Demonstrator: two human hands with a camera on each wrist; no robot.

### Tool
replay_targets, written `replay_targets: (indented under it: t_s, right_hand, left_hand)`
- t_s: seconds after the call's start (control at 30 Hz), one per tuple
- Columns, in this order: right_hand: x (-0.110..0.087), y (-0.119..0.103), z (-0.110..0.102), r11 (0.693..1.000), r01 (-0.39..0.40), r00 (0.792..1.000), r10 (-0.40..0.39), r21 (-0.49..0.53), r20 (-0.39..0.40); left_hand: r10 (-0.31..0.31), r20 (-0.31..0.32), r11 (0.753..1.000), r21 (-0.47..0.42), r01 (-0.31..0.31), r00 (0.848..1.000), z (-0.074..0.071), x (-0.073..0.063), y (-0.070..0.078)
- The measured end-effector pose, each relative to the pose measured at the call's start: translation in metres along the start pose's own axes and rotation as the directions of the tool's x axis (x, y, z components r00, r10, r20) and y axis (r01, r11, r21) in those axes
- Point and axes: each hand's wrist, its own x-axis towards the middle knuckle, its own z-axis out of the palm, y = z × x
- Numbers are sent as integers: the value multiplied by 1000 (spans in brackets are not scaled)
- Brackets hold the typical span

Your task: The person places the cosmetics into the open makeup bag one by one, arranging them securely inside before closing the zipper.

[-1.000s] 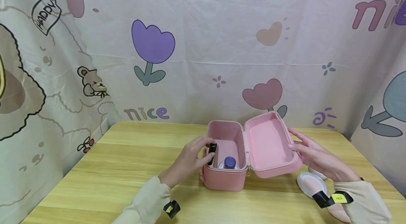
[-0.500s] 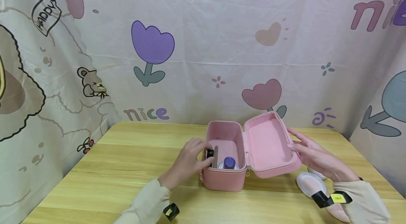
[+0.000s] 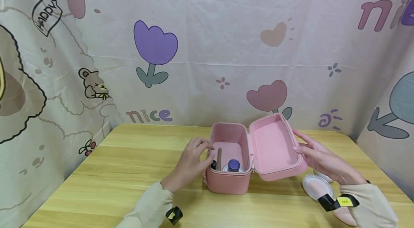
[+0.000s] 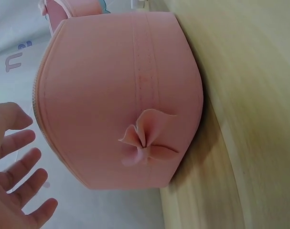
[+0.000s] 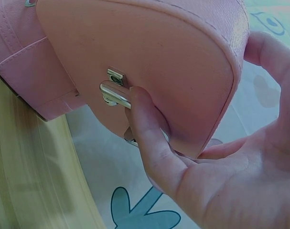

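A pink cosmetic case (image 3: 228, 186) stands on the table with its lid (image 3: 275, 145) folded out to the right. My right hand (image 3: 326, 161) holds the lid's outer edge; in the right wrist view a finger lies by the metal handle fitting (image 5: 116, 95). Over the case's left rim is my left hand (image 3: 191, 161), fingers loosely bent and holding nothing. Inside lie a small black item (image 3: 213, 164), partly hidden by the rim, a slim brown stick-like item (image 3: 219, 159) and a blue-capped container (image 3: 234, 165). A pink bow (image 4: 144, 145) decorates the case's side.
Under my right forearm lie a round white-rimmed pink item (image 3: 315, 186), another white round item (image 3: 324, 176) behind it, and a pink piece (image 3: 344, 217) partly covered by the sleeve. A printed cloth (image 3: 200, 41) hangs behind the wooden table (image 3: 129, 177).
My left hand has lowered the black item into the case's left side and let go, its fingers rising slightly off it. The right hand and the lid have stayed put.
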Motion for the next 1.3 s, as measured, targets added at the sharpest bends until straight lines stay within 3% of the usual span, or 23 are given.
replay_targets:
  t_s: [0.17,0.23,0.3,0.37,0.5,0.53,0.6,0.83,1.03,1.07,1.17,1.3]
  right_hand:
    - [1,0,0,1000,-3,1000,3,2,1]
    - [1,0,0,1000,-5,1000,5,1,0]
    - [1,0,0,1000,-10,1000,10,-5,-5]
    - [2,0,0,1000,-14,1000,14,-9,-7]
    - [2,0,0,1000,-16,1000,16,-14,-8]
    - [2,0,0,1000,-16,1000,15,-15,-7]
    - [3,0,0,1000,-14,1000,14,-20,-6]
    - [5,-1,0,999,-3,1000,3,-35,-3]
    - [5,3,-1,1000,13,999,-14,7,37]
    - [5,4,-1,1000,13,999,-13,13,48]
    - [4,8,-3,1000,23,996,-24,10,83]
    - [1,14,-8,999,37,993,-36,-4,115]
  left_hand:
    - [-38,10,999,-9,38,999,0,-1,-1]
    - [-98,29,994,-37,99,995,0,-1,-2]
    - [-195,71,975,-96,201,978,1,-1,-2]
    - [-301,127,931,-176,320,945,2,-1,-3]
    - [-463,229,796,-316,515,856,7,-1,-8]
    - [-481,247,770,-341,540,841,8,-1,-10]
    - [-496,270,733,-379,565,825,10,-2,-14]
    - [-477,295,694,-452,561,828,15,-4,-23]
    - [-476,359,551,-590,591,803,23,-12,-31]
    - [-478,360,538,-602,591,801,25,-14,-32]
    - [-478,347,527,-622,579,807,29,-17,-34]
    - [-454,339,536,-635,557,824,31,-17,-35]
